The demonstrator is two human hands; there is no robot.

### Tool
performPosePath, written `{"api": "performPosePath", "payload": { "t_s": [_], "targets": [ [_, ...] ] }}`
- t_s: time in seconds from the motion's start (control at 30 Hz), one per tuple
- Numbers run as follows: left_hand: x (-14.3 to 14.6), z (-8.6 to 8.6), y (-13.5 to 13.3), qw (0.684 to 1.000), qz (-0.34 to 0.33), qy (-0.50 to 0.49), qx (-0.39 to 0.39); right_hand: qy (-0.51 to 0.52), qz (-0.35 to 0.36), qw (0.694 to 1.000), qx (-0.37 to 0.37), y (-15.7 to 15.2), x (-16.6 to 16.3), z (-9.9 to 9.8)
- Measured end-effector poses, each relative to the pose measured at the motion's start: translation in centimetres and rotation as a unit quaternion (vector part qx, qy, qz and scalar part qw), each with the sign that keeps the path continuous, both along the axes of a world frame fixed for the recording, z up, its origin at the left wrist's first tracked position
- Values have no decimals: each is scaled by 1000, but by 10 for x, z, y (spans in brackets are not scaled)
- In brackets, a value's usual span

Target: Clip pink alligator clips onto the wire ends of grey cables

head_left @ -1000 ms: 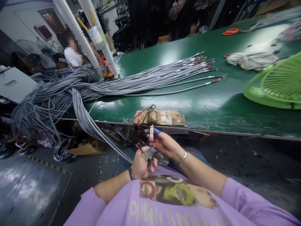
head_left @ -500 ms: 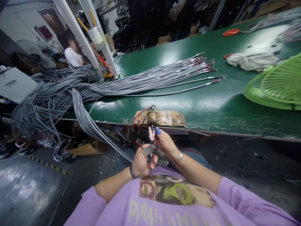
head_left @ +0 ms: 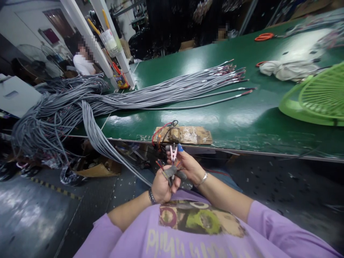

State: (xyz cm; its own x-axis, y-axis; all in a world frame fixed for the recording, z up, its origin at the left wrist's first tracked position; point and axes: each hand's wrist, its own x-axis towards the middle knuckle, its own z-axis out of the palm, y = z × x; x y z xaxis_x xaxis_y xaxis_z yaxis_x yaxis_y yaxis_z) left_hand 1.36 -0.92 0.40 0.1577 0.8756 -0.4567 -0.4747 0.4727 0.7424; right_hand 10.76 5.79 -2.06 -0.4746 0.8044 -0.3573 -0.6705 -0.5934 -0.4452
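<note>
My left hand [head_left: 160, 185] is closed around the ends of grey cables [head_left: 135, 171], in front of my body below the table edge. Thin coloured wires [head_left: 159, 164] stick up from its grip. Grey covers [head_left: 169, 172] wrap some of its fingers. Close against it, my right hand [head_left: 191, 167] pinches a small pink clip [head_left: 173, 153], shaped like a clothespin. A blue wrap covers the right thumb tip. Right behind the clip, a wooden block [head_left: 190, 135] with red and black leads lies on the table edge. The clip's jaws and what they touch are too small to make out.
On the green table [head_left: 231, 116] lies a long bundle of grey cables [head_left: 172, 89], piled up at left. A green fan [head_left: 319, 96], cloth [head_left: 288, 70] and orange-handled scissors [head_left: 264, 37] lie at right. White posts [head_left: 118, 46] rise at left; a person in white [head_left: 84, 64] is beyond.
My right fingers have come up behind the pink clip, which now stands more upright between them and the thumb. My left hand has hardly moved.
</note>
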Motion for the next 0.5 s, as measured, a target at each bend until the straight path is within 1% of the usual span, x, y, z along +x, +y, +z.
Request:
{"api": "performPosePath", "payload": {
  "t_s": [0.2,0.4,0.5],
  "targets": [
    [0,2,-1,1000,-10,11,5,2,-5,1000,-27,-1,-1,4],
    [-2,4,-8,999,-5,34,10,13,39,999,13,-6,5,5],
    [-2,4,-10,998,12,56,15,9,46,999,29,-7,9,9]
  ]
}}
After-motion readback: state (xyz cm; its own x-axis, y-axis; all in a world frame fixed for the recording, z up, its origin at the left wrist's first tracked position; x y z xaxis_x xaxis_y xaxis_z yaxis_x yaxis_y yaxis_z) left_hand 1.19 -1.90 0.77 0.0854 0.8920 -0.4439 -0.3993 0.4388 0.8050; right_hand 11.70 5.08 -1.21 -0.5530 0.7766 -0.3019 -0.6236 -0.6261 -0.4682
